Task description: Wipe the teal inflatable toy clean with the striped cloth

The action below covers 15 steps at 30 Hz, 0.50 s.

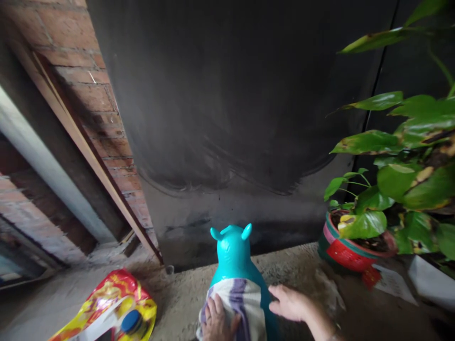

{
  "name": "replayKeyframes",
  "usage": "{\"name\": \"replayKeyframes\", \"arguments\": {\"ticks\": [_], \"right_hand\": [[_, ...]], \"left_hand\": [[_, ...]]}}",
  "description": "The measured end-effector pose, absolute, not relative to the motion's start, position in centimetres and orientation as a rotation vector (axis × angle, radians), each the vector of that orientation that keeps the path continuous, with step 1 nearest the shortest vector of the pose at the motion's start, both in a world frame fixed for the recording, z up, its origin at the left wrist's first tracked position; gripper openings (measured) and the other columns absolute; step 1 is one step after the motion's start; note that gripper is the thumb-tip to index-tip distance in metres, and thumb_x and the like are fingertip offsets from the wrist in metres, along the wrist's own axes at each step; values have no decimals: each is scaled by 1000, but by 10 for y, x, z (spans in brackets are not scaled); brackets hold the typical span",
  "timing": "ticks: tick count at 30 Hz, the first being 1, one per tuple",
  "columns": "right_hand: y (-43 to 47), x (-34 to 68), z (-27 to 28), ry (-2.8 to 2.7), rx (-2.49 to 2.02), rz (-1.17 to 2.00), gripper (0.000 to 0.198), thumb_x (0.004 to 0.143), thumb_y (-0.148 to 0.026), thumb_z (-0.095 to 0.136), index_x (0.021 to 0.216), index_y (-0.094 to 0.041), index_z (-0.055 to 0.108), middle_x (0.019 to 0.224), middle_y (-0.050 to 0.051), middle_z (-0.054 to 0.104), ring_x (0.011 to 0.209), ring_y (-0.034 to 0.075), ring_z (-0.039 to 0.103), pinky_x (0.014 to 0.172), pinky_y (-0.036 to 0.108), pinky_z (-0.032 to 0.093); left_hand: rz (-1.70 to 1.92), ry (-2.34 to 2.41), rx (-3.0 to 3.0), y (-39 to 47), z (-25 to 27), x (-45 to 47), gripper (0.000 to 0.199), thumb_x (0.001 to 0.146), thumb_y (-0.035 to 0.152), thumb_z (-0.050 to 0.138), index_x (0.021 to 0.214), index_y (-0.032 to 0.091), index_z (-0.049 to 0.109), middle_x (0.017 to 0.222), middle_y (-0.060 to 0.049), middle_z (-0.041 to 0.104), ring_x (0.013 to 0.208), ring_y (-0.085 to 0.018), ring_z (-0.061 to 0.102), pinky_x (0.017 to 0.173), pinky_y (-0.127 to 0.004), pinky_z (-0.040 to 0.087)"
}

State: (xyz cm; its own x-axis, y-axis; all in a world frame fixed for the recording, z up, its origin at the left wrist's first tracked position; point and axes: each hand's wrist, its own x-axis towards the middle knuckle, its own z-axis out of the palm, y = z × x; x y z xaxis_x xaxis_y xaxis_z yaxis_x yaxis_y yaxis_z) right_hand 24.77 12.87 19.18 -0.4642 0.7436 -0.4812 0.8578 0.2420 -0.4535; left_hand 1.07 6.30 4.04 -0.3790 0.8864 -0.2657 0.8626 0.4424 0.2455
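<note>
A turquoise inflatable animal toy (232,251) with two small ears stands at the bottom middle, its head toward the dark panel. Draped over its back is a white cloth (254,296) with purple stripes. My left hand (217,322) rests on the cloth with its fingers laid out flat. Beside the toy's right flank is my right hand (289,303), fingers stretched toward it and holding nothing that I can see; whether the fingertips touch the toy I cannot tell. The toy's lower body is hidden by the cloth and the frame edge.
A smudged dark panel (234,118) rises just ahead. At left lies a red and yellow plastic bag (117,284) with a blue-capped container (131,322). A potted leafy plant (355,251) stands at right. A wooden strip (88,147) runs along the brick wall (80,90).
</note>
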Motion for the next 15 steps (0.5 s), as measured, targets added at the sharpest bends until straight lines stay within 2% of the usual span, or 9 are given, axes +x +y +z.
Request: {"name": "replayKeyframes", "arguments": {"ticks": [4, 8, 12, 15], "right_hand": [[129, 247, 192, 2317, 1535, -1009, 55, 81, -33, 47, 130, -11, 57, 138, 20, 54, 131, 28, 47, 110, 42, 37], [129, 251, 192, 2279, 1536, -1003, 59, 81, -32, 47, 136, -10, 51, 141, 20, 50, 131, 28, 48, 111, 41, 36], [130, 251, 193, 2268, 1533, -1014, 59, 82, -32, 46, 137, -11, 50, 142, 18, 50, 133, 27, 45, 112, 39, 34], [132, 249, 196, 2265, 1522, -1027, 62, 82, -32, 47, 139, -8, 47, 143, 19, 47, 134, 27, 44, 113, 38, 33]], "left_hand": [[112, 2305, 1408, 97, 57, 0, 90, 84, 58, 42, 147, -2, 20, 153, -27, 30, 141, -36, 33, 113, -47, 35], [100, 2286, 1389, 94, 47, -8, 86, 87, 56, 35, 148, 0, 15, 156, -25, 27, 143, -33, 31, 113, -48, 36], [80, 2312, 1431, 64, 22, -5, 83, 82, 53, 44, 146, 2, 28, 155, -20, 31, 142, -29, 33, 115, -36, 34], [115, 2392, 1452, 51, 6, 0, 80, 81, 52, 43, 145, 5, 33, 153, -19, 36, 139, -29, 39, 113, -39, 38]]}}
